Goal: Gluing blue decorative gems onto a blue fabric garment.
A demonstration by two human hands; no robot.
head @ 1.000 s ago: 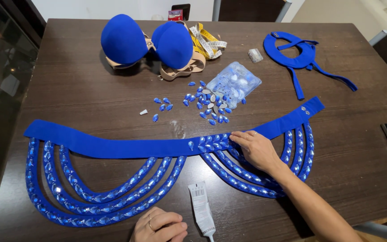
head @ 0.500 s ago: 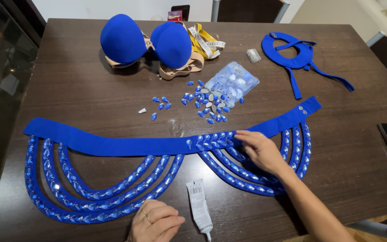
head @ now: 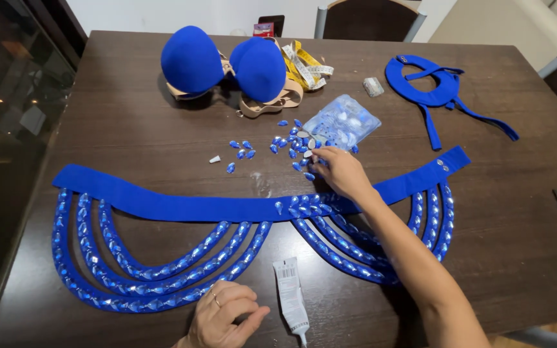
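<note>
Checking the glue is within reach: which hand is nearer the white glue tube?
Left. The left hand rests just beside the glue tube; the right hand is far up among loose gems.

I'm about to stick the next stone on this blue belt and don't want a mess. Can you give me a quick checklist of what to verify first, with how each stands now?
1. Loose blue gems within reach: ok, the right hand has its fingertips at the pile.
2. A gem actually pinched in the right hand: cannot tell, the fingertips hide it.
3. Glue tube at hand: ok, it lies on the table beside the left hand.
4. Tube capped or open: cannot tell.
5. Blue belt lying flat: ok, the band and its loops are spread out.
6. Forearm off the beaded loops: not ok, the right forearm crosses them.
</note>
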